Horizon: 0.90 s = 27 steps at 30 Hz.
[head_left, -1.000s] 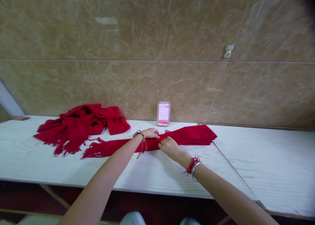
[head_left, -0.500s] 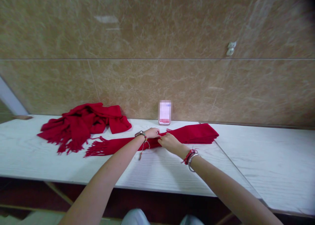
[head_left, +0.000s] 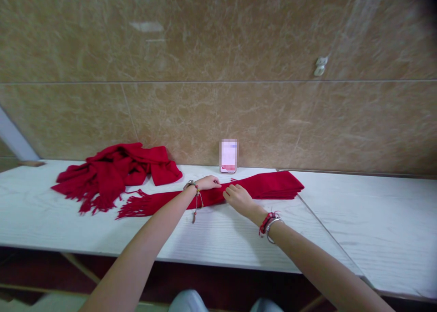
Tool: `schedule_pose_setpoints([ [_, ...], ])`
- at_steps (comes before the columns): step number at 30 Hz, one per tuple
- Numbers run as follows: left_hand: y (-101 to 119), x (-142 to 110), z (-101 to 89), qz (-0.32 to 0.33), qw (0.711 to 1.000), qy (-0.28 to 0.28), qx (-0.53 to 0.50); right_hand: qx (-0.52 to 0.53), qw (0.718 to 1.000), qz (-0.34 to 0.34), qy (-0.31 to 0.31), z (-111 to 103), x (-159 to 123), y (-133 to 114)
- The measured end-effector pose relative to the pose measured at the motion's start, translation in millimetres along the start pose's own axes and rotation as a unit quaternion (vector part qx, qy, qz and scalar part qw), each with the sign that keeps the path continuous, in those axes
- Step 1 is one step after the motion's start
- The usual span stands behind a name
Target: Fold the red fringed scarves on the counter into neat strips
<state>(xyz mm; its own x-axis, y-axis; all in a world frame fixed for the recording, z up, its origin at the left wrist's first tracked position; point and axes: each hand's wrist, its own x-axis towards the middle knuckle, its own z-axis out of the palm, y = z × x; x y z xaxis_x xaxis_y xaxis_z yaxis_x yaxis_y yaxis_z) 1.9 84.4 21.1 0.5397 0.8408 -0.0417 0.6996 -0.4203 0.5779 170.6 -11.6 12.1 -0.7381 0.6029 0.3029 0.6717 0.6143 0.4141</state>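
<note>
A red scarf (head_left: 273,184) lies folded lengthwise in a long strip, with its fringe at the left and stacked layers at the right end. At the middle of the strip, my left hand (head_left: 207,182) is closed on the upper edge of the cloth, its fingertips pointing right. Just to its right, my right hand (head_left: 239,198) has curled fingers gripping the same scarf near the lower edge. A small gap separates the two hands. The cloth directly under the fingers is hidden.
A second red scarf (head_left: 116,166) lies crumpled at the left, its fringe close to the folded one. A phone (head_left: 228,157) leans against the brown marbled wall (head_left: 184,111). The white tabletop (head_left: 368,221) has a seam at the right. A small white cat figure (head_left: 321,66) is on the wall.
My hands have moved slightly apart along the folded scarf, the left one a little leftward and the right one a little rightward. The crumpled scarf and phone have stayed put.
</note>
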Motion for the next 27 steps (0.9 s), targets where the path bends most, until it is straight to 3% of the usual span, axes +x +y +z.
schedule_pose_setpoints([
  [4, 4.5, -1.1, -5.3, 0.01, 0.996, 0.034, -0.083, 0.015, 1.0, 0.025, 0.001, -18.7, -0.8, 5.7],
  [8, 28.7, 3.6, -24.2, 0.036, 0.978, 0.076, -0.191, 0.066, 0.993, 0.096, -0.005, -45.7, 0.8, 23.8],
  [12, 75.7, 21.3, -52.0, 0.076, 0.924, 0.084, -0.365, 0.141, 0.968, 0.201, 0.058, -69.7, 1.2, 57.0],
  [15, 117.1, 42.5, -66.1, 0.111, 0.927, 0.089, -0.348, 0.188, 0.949, 0.216, 0.13, -84.3, -8.1, 90.4],
  [17, 144.2, 60.0, -67.2, 0.137, 0.939, 0.088, -0.302, 0.221, 0.935, 0.237, 0.145, -91.0, -21.7, 113.6],
  [19, 170.0, 79.2, -59.2, 0.168, 0.954, 0.085, -0.233, 0.255, 0.918, 0.276, 0.129, -92.6, -41.1, 134.6],
  [22, 201.8, 104.7, -29.3, 0.189, 0.974, 0.089, -0.084, 0.265, 0.898, 0.342, 0.079, -80.3, -77.4, 156.9],
  [25, 215.1, 111.4, 14.6, 0.182, 0.98, 0.085, -0.016, 0.213, 0.908, 0.361, 0.021, -53.6, -114.3, 164.0],
  [27, 210.6, 100.8, 42.9, 0.177, 0.981, 0.081, 0.022, 0.158, 0.925, 0.345, -0.023, -35.6, -133.4, 161.2],
])
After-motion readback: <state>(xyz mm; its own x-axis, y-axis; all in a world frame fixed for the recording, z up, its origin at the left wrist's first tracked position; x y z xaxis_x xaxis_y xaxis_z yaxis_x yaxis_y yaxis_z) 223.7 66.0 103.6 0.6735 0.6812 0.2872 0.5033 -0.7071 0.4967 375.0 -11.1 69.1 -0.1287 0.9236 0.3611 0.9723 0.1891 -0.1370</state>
